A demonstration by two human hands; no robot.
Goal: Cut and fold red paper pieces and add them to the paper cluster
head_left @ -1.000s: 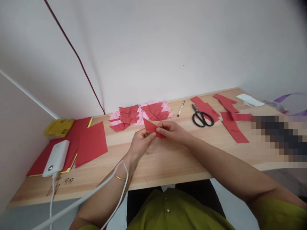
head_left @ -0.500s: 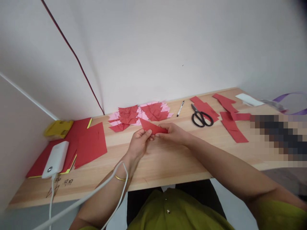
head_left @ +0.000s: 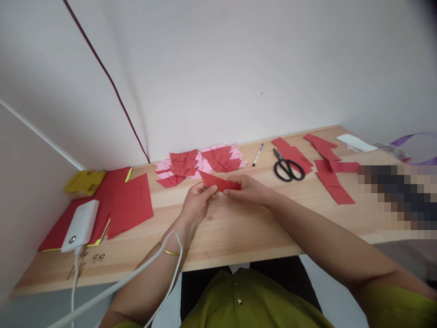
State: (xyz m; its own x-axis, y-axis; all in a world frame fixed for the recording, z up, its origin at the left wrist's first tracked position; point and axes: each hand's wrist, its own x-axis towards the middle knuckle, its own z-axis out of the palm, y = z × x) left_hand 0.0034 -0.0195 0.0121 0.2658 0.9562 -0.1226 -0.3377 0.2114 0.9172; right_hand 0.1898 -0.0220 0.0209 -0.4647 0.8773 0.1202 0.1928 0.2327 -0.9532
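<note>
Between my two hands, above the wooden table [head_left: 232, 237], is a folded piece of red paper [head_left: 218, 182] with a pointed corner at its upper left. My left hand [head_left: 198, 200] pinches its lower left part, thumb on the near side. At the paper's right end my right hand [head_left: 251, 191] grips it between thumb and fingers. The fingers behind the paper are partly hidden. Just beyond my hands lie folded red paper pieces [head_left: 182, 164] and pink paper pieces [head_left: 204, 163], overlapping in two groups.
Black-handled scissors [head_left: 288, 168] and a pen [head_left: 258, 155] lie at the back right, near red paper strips [head_left: 336, 187]. Red sheets [head_left: 131, 209], a white power bank [head_left: 81, 225] and a yellow packet [head_left: 85, 182] are on the left. A white cable [head_left: 112, 287] crosses over my left forearm.
My thumb and fingers have shifted very slightly along the folded red paper. The whole view has moved a little; the things on the table lie as before.
</note>
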